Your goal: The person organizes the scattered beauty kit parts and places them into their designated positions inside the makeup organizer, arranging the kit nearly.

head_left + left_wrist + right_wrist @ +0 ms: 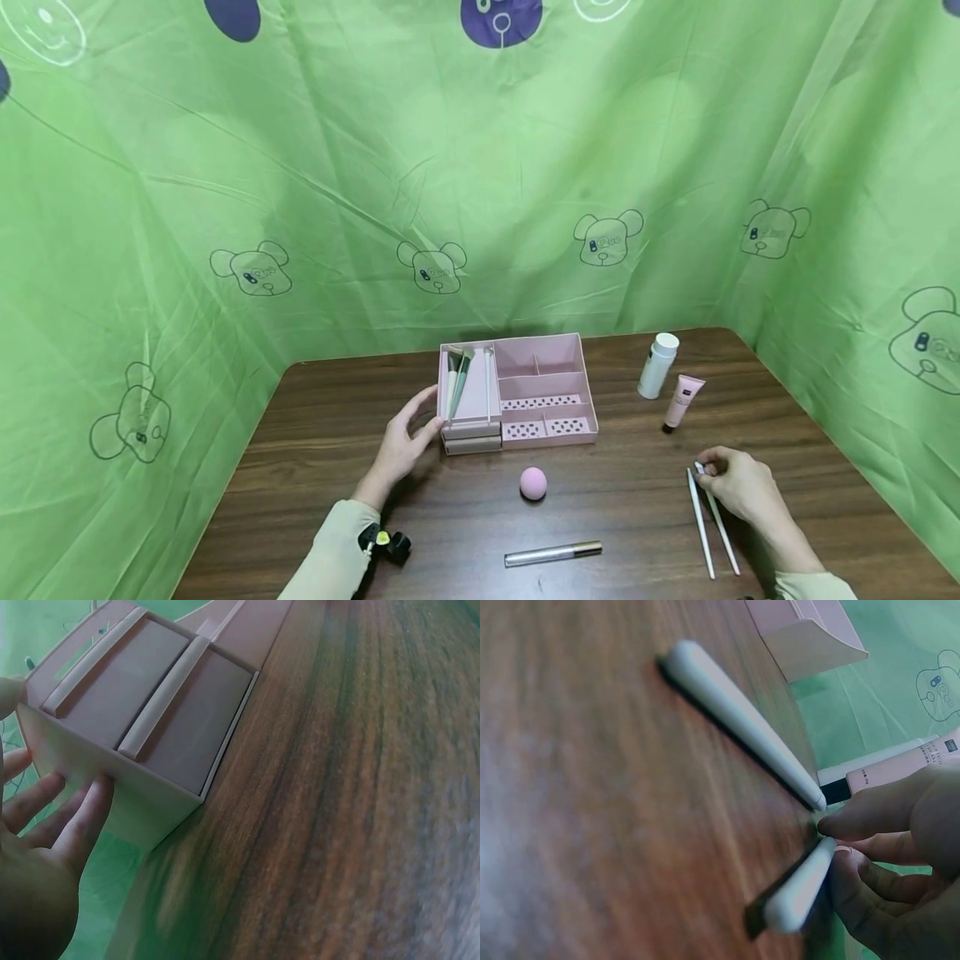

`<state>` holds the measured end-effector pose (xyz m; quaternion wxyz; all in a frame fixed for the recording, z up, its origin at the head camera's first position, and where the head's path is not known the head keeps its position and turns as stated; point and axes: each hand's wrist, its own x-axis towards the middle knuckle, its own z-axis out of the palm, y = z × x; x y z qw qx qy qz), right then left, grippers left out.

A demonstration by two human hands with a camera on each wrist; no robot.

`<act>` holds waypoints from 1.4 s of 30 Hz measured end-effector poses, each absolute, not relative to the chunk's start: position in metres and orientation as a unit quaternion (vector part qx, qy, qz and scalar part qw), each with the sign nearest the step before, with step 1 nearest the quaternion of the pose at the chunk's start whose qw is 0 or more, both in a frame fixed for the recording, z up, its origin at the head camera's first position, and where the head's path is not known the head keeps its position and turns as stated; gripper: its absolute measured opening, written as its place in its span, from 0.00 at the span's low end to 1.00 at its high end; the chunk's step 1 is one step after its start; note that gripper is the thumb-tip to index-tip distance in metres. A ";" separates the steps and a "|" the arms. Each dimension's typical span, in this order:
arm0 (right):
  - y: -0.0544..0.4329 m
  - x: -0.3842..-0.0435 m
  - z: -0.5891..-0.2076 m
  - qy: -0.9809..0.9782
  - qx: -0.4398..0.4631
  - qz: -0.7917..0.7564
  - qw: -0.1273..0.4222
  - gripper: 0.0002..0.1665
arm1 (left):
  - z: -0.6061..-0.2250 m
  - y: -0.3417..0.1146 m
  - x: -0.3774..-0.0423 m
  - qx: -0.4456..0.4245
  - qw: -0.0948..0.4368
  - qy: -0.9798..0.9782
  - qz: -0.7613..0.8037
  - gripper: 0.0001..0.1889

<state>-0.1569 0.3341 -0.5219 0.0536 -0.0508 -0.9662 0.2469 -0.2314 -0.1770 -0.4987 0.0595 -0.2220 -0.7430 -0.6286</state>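
Note:
At its left side, a pink desktop organizer (551,385) is touched by my left hand (401,446). In the left wrist view the fingertips rest against the organizer's side wall (139,791), beside two drawer fronts with handles. Makeup brushes (461,379) and a thin white stick (488,387) lie on its top left. My right hand (742,483) pinches the far end of a slim white pen-like stick (723,533) between thumb and fingers. The stick's near end shows in the right wrist view. Alongside lies another white pen-like stick (701,525), apart from the hand.
A pink ball-shaped sponge (533,483) sits before the organizer. Nearer lies a silver tube with a gold cap (553,554). A white bottle (657,367) and a pink squeeze tube (682,402) stand back right. Green curtain (360,208) surrounds the wooden table (322,417).

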 end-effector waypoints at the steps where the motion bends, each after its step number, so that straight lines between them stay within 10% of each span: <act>1: 0.334 -0.157 -0.522 -0.967 -0.053 0.245 0.051 0.11 | -0.499 -0.177 -0.231 -0.222 0.060 -0.745 -0.627 0.28; 42: 0.300 -0.181 -0.499 -0.950 -0.033 0.290 0.113 0.12 | -0.500 -0.177 -0.232 -0.210 0.049 -0.743 -0.634 0.27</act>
